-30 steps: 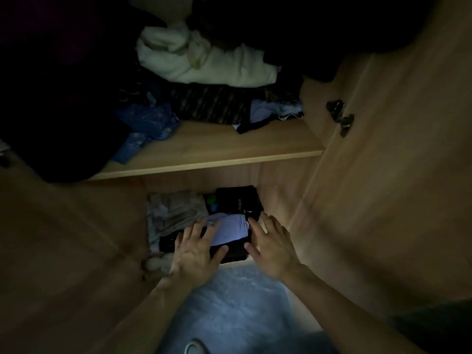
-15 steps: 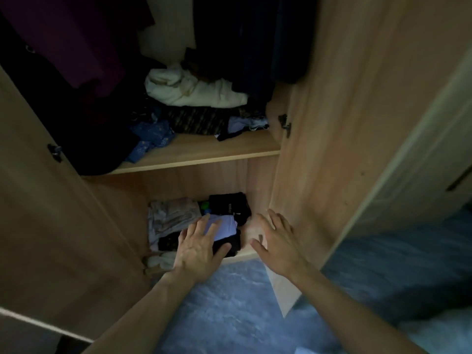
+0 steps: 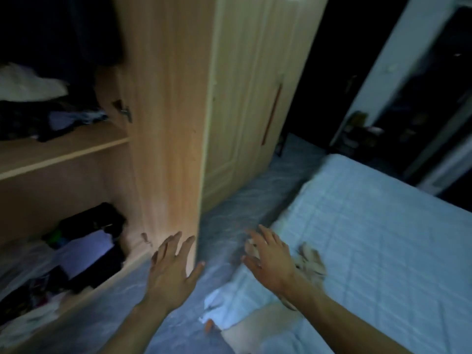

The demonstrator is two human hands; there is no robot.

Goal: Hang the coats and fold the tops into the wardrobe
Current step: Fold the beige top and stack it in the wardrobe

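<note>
Clearly, two bare hands are showing, along with one light wooden wardrobe (image 3: 143,190) and one bed under a pale blue quilted cover (image 3: 370,238). The wardrobe is showing two doors. One open wooden door (image 3: 166,123) is standing out toward the camera, and one closed panelled door (image 3: 242,98) is carrying one long reddish-brown handle (image 3: 272,113).

Inside the wardrobe two levels are showing: one wooden shelf (image 3: 63,146) and the bottom compartment beneath it. One white crumpled garment (image 3: 28,83) is lying at the back of the shelf, with darker clothes in front of it that are too dim to count. Dark hanging garments (image 3: 76,29) are hanging above the shelf, their number unclear. In the bottom compartment one lilac folded top (image 3: 84,251) is lying on a dark pile, with one black folded garment (image 3: 94,221) just behind it.

The room is lying in dim light. A blue-grey marbled floor (image 3: 229,213) is running in front of the wardrobe, and the bed is standing to the wardrobe's right. One small beige crumpled cloth (image 3: 311,259), blurred, is lying on the bed's near corner.

The left hand (image 3: 173,269) is spreading wide, fingers straight, grasping nothing. It is reaching in front of the lower edge of the wardrobe's open door, and whether it is touching the door cannot be told. The right hand (image 3: 270,261) is also spreading wide and empty, hovering to the right of the wardrobe over the bed's corner, just beside the beige cloth. Contact there is unclear too.
</note>
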